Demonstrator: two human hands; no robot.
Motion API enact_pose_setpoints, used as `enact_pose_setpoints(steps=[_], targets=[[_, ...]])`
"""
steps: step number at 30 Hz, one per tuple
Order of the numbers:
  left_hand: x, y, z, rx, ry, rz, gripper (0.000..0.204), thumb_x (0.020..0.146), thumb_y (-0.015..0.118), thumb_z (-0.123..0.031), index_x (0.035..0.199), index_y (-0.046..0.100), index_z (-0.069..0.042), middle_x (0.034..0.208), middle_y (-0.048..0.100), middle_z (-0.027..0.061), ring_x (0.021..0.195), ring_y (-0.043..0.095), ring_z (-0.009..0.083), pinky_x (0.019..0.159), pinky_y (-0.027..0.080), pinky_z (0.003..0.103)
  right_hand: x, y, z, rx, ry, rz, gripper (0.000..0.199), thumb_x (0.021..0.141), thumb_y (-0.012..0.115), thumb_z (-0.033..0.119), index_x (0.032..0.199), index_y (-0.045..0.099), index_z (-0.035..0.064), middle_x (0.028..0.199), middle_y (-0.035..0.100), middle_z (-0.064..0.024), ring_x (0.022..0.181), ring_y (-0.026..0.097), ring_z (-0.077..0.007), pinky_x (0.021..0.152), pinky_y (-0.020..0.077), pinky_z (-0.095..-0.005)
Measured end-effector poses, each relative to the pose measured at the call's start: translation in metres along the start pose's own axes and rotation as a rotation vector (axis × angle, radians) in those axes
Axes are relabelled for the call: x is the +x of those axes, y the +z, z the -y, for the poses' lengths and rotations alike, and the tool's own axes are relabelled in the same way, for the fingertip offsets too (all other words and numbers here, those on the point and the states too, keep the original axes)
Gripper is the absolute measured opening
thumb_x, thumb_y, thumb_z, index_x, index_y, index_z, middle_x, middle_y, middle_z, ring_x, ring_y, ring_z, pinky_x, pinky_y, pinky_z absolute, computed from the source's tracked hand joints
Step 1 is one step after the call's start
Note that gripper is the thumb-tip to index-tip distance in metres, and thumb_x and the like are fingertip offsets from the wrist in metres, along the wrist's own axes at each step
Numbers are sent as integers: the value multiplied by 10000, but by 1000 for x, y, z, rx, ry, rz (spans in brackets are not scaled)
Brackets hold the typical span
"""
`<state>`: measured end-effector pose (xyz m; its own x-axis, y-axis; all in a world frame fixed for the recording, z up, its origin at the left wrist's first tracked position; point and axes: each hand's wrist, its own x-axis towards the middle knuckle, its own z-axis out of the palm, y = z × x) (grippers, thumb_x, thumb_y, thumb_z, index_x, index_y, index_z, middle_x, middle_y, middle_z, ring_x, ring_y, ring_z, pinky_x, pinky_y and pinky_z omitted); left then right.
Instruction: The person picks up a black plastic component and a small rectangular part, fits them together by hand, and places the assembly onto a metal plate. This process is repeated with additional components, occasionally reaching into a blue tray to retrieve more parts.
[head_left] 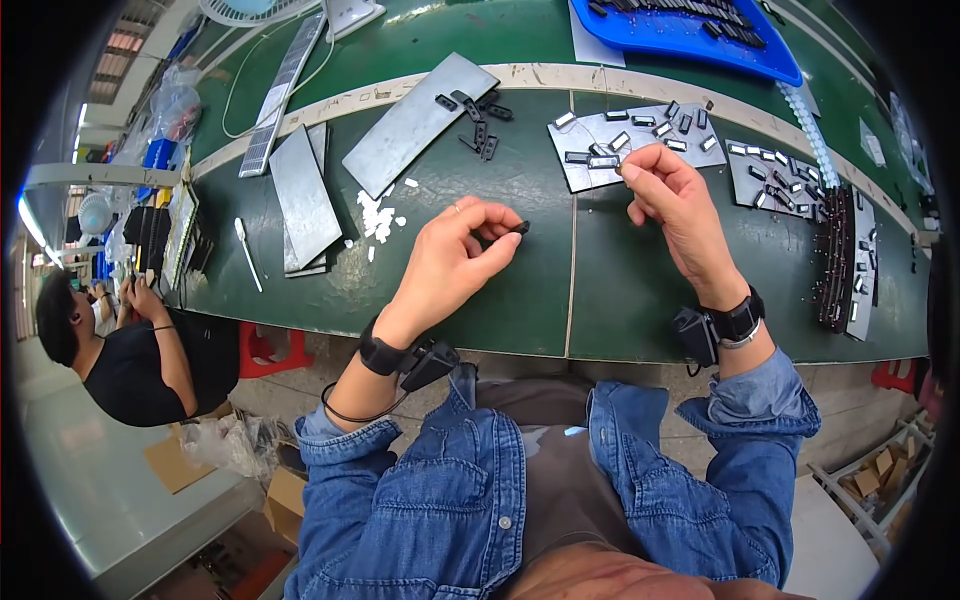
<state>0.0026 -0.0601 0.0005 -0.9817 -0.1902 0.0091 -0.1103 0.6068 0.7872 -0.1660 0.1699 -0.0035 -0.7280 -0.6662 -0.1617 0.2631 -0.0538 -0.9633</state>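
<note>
Black part point(524, 227), near the centre of the frame, is pinched in the left hand point(452, 250); it seems light and stiff, best taken by its side edges. Right hand point(682, 208) is apart, right of centre, beside silver-topped parts point(604, 162); whether it holds one, I cannot tell.

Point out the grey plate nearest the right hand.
The plate strewn with small black pieces, partly covered by the right hand in this view; the other plates lie farther off.
</note>
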Motion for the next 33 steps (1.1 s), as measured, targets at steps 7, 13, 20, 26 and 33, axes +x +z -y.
enact_pose_setpoints(steps=[7,13,20,26,33], targets=[[17,-8,-4,-818,-332,117,194,982,699,-127,1142,687,-17,1082,698,32,866,633,88,710,510,243,-2,4,3,-42,-2,19,128,1005,678,187,1013,642,65,894,569,44,707,508,-55,671,447,-228],[31,0,-30,-645,-254,28,177,958,696,-96,1119,689,-22,1045,712,45,882,637,115,717,524,258,-1,5,-12,15,36,80,111,1016,659,160,1013,637,51,932,650,-9,777,593,-82,758,501,-240],[54,39,-43,186,457,-373,195,854,749,-70,1038,693,-43,1001,725,83,885,668,265,778,555,368,-2,10,-20,44,-4,53,94,1033,626,126,1024,618,33,966,685,-42,902,649,-112,862,521,-264],[56,47,-37,122,416,-358,201,842,756,-72,1034,703,-43,1005,738,93,954,694,295,797,568,397,-1,11,-16,53,-31,42,98,1037,620,124,1028,610,27,991,689,-49,936,660,-123,895,529,-280],[54,47,-31,42,303,-276,219,868,765,-95,1077,728,-39,1037,760,102,968,729,291,803,582,380,0,9,-16,71,-17,55,95,1034,620,118,1028,608,24,1028,681,-57,955,664,-128,918,538,-298]])
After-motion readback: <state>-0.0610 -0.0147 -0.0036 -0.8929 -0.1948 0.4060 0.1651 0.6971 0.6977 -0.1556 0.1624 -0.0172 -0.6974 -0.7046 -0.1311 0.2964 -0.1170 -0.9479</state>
